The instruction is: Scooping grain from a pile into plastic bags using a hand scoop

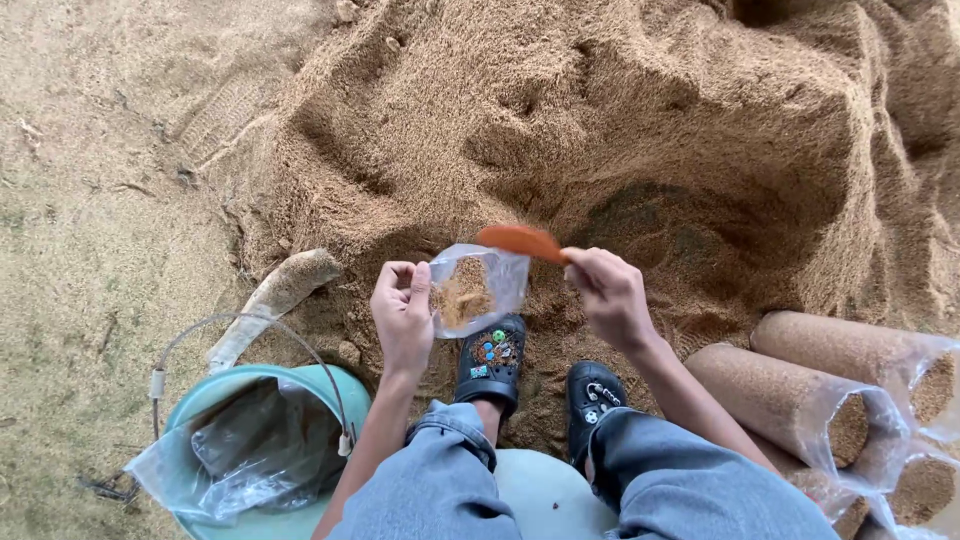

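Note:
My left hand point(403, 310) pinches the rim of a small clear plastic bag point(475, 290) that hangs open and holds some tan sawdust. My right hand point(610, 293) grips an orange scoop point(520, 241) tipped over the bag's mouth. Both hands hover above my black clogs point(492, 360), in front of a large heap of sawdust point(600, 120).
A teal bucket point(215, 395) with a wire handle and empty clear bags inside stands at the lower left. Several packed cylindrical sawdust bags point(800, 395) lie at the right. A sawdust-coated stick point(275, 295) lies beside the bucket. I sit on a pale stool point(545, 495).

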